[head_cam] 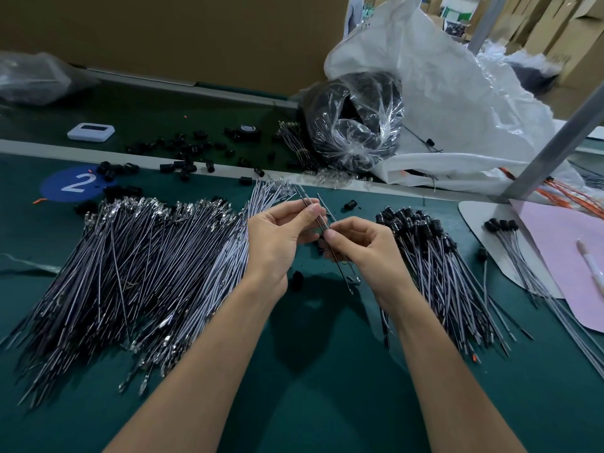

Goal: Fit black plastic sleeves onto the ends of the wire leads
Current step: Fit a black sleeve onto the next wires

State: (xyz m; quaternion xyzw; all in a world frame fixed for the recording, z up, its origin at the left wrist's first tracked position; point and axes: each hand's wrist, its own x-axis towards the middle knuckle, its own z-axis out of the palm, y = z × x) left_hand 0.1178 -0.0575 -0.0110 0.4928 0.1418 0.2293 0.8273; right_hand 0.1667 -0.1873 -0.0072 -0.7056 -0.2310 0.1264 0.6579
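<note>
Left hand [277, 237] and right hand [362, 246]: fingers [307, 213] curled, pinching one lead [322, 223]. Left of it, large unsleeved pile [137, 266]; right, smaller sleeved pile [431, 256]. Judged under half done.

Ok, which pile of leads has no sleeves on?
The big pile beside the left hand: its far ends are bare silver terminals, whereas the smaller pile beside the right hand carries black sleeves.

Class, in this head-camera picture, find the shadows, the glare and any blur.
Head view: the left hand and right hand, pinching a wire lead, shadow the green mat; glare glints off the clear bag; the far cartons look soft.
</note>
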